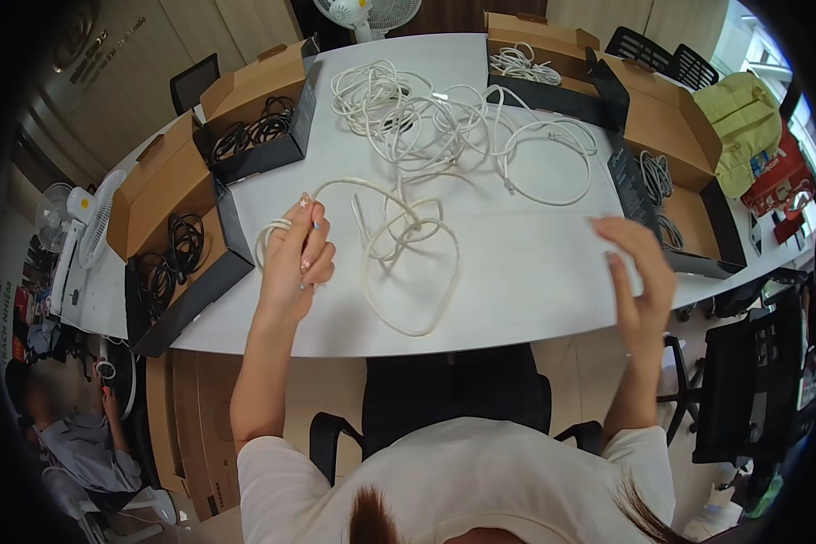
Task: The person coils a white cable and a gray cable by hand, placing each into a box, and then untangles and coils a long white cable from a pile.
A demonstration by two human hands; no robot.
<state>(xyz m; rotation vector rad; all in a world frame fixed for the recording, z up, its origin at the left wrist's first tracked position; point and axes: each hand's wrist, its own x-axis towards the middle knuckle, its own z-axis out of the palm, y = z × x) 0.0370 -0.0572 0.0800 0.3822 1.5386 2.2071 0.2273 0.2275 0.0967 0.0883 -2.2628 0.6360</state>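
Found white cable [415, 335] clamped in L hand [301, 249], with slack on tbl [535, 272]. Noted R hand [646, 272] empty, fingers apart. Judged light, semi-stiff, prob. springy; best held at gathered turns

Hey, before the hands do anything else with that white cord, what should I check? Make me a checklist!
1. Left hand has hold of the white cord: ok.
2. Right hand is free to help: ok, I see nothing in it.
3. The cord's loose part lies untangled: not ok, its loops cross each other.
4. The cord is separate from the big white cable pile: cannot tell, they overlap.
5. The near right box is open: ok, its lid is up.
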